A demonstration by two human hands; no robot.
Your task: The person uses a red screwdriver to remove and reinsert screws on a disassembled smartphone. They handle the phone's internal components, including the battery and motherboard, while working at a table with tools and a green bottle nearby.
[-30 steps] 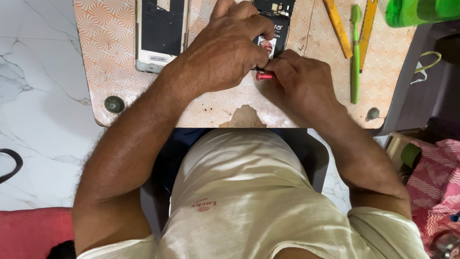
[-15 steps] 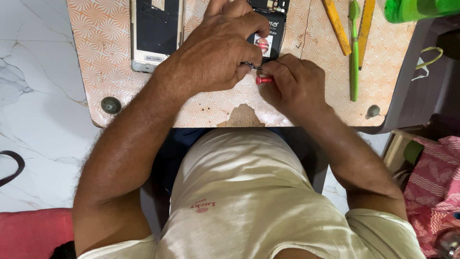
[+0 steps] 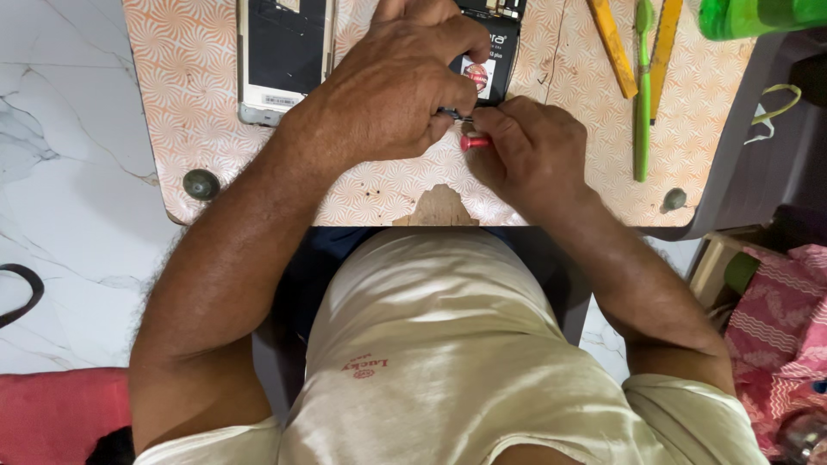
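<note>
Left hand (image 3: 392,90): curled over the dark phone body (image 3: 491,52) near the far edge of the table (image 3: 215,129); fingers pressed together, tips pinching a small dark part at the phone's near end. Exact nature of that part: cannot tell.
Right hand (image 3: 530,155): closed in a loose fist just beside the left hand, knuckles almost touching it; thumb and forefinger pinching the red-handled tool (image 3: 474,142).
Red-handled tool: only a short red stub visible, projecting from the right hand toward the left fingertips; tip hidden between the two hands.
Dark phone body: lying flat, largely covered by the left hand; red-and-white round sticker visible on its near part, just beyond the tool.
Open phone frame (image 3: 284,56): flat on the table toward the far left corner, left of the left wrist, apart from both hands.
Green toothbrush (image 3: 643,95): lying lengthwise right of the right hand, near the right edge, untouched.
Yellow strips (image 3: 613,47): two, flanking the toothbrush at the far edge.
Green bottle (image 3: 758,17): at the far right corner, partly out of view.
Table: orange-and-white patterned top, chipped at the near edge middle.
</note>
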